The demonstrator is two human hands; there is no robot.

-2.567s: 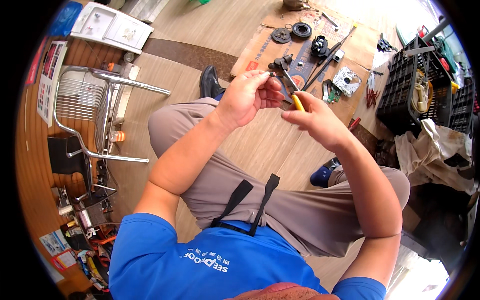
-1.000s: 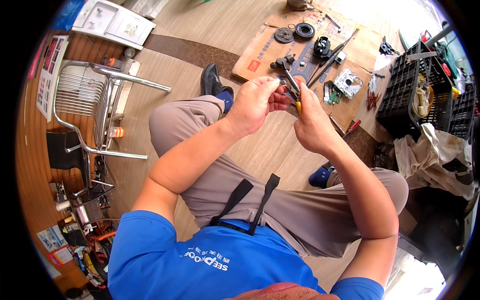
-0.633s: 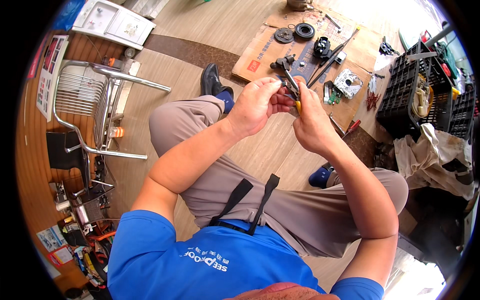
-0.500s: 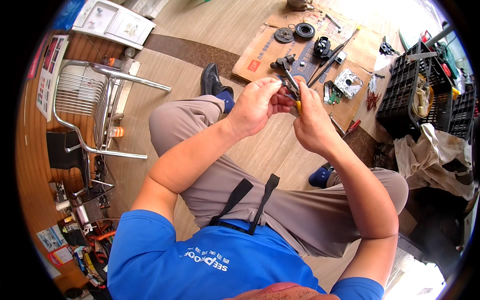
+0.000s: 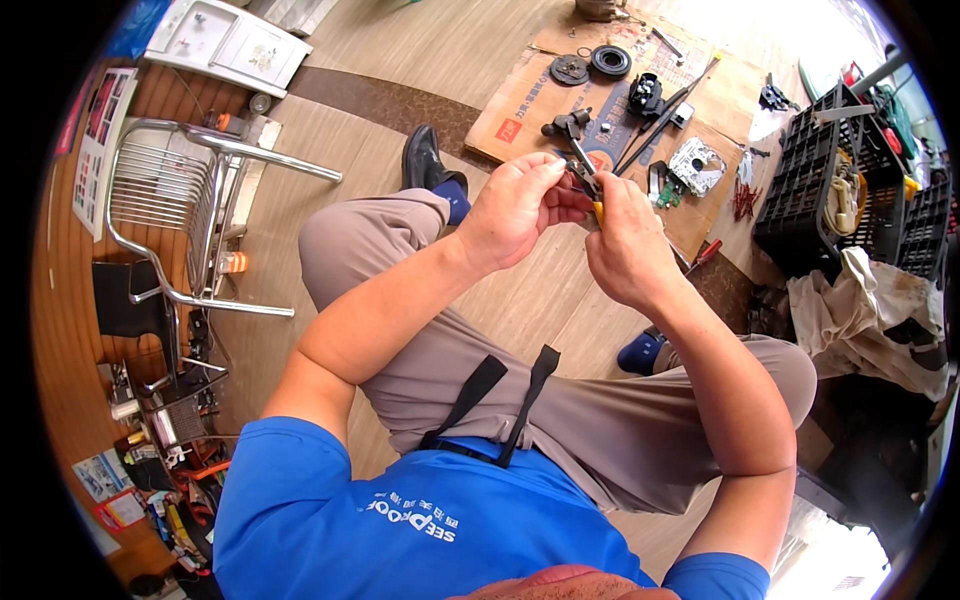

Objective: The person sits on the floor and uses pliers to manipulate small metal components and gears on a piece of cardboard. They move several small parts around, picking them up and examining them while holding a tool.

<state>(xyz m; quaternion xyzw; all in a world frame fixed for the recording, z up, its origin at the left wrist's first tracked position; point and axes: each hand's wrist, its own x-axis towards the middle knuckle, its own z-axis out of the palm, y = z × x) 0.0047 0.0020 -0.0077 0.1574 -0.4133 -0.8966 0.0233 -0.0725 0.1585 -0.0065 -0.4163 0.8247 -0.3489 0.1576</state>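
Note:
My right hand (image 5: 630, 240) is wrapped round pliers (image 5: 598, 211) with a yellow handle and dark metal jaws, tilted up and leftward. My left hand (image 5: 515, 215) pinches at the jaws, its thumb on top and other fingers curled beneath; whatever small piece is between its fingertips is too small to make out. Just beyond them, on a cardboard sheet (image 5: 510, 125), lie a dark metal fitting (image 5: 567, 124), two round discs (image 5: 610, 60), a black housing (image 5: 646, 94), long dark rods (image 5: 650, 135), a silver plate (image 5: 697, 165) and a small green board (image 5: 668, 195).
Black crates (image 5: 805, 200) with assorted items and a beige cloth (image 5: 865, 310) stand at right. A red-handled tool (image 5: 708, 256) lies near the cardboard. A steel-framed chair (image 5: 160, 210), a white unit (image 5: 225, 50) and piled tools (image 5: 180, 500) are at left. My legs are bent beneath my arms.
Since the earliest frame both hands have shifted a little right and toward me; my right hand has turned more upright round the pliers. Over the last second they barely differ.

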